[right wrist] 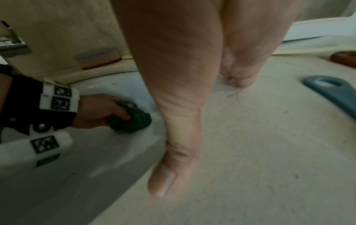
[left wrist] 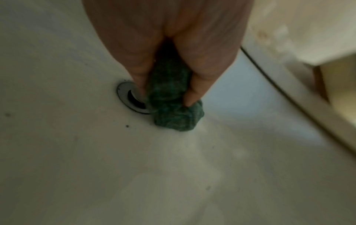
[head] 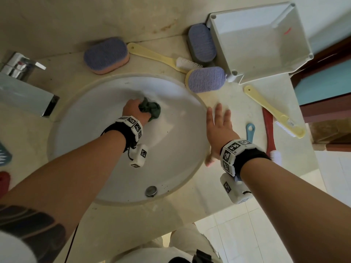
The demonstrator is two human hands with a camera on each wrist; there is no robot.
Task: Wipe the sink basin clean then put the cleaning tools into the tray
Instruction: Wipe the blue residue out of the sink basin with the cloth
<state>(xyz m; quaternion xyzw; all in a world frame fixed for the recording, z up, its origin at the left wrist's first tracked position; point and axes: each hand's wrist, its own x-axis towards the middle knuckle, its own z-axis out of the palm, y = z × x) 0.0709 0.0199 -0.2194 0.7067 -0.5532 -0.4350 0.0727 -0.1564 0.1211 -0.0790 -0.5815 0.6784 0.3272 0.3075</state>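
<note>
Wiping's underway: the left hand (head: 133,109) clutches a balled green cloth (head: 151,109) against the sink basin (head: 176,133), right hand (head: 218,128) flat on the counter (head: 237,103); next, probably scrub toward the drain (head: 151,191).

- The left hand (head: 133,109) is sitting just left of the head view's centre, its forearm running up from the lower left corner; its fingers (left wrist: 194,85) are curling into a tight clench around what it is gripping
- The right hand (head: 220,128) is lying right of centre, palm down, fingers straight and slightly spread toward the top of the frame; its thumb (right wrist: 169,172) is stretching toward the bottom of the right wrist view
- Both wrists are wearing black straps with white marker blocks; the right forearm is entering from the lower right corner
</note>
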